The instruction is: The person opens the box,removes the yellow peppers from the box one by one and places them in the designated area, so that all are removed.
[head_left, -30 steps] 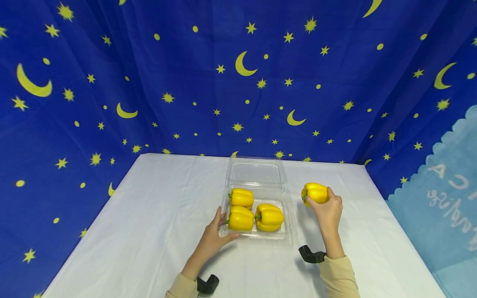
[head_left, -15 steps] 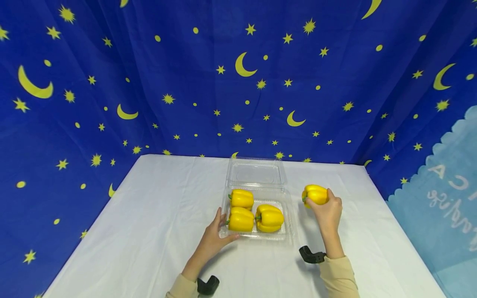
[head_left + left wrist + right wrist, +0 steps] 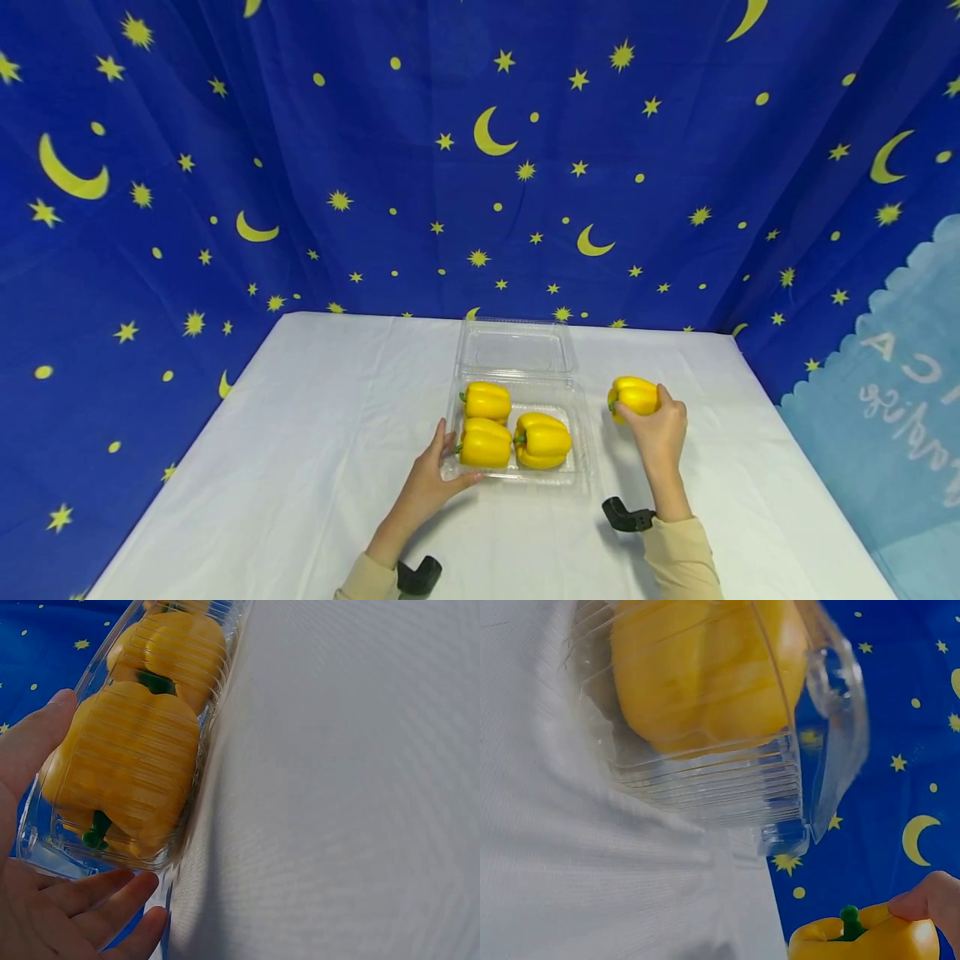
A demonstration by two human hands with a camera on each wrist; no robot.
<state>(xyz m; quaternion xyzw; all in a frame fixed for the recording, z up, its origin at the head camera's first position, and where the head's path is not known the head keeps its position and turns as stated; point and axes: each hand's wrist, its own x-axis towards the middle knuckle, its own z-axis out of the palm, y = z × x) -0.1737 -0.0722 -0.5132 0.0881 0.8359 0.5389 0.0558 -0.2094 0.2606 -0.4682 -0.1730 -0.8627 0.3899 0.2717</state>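
Observation:
My right hand [image 3: 660,429] grips a yellow bell pepper [image 3: 633,395] in the air, right of a clear plastic clamshell container [image 3: 577,467]. In the right wrist view that held pepper [image 3: 862,937] shows its green stem at the lower edge, with the thumb over it. Inside the container lie three more yellow bell peppers: one at back left [image 3: 487,401], one at front left [image 3: 484,442] and one at right [image 3: 543,440]. My left hand [image 3: 427,479] rests at the container's front left corner, thumb along the near rim, fingers extended by the left side.
The container's clear lid [image 3: 515,346] lies folded open toward the back. A white cloth [image 3: 337,417] covers the table. Blue star-and-moon curtains [image 3: 412,167] stand behind and at the sides, with a light blue panel [image 3: 907,375] at right.
My right hand has sunk very slightly with the bell pepper in its grip. The left hand and the container have stayed in place.

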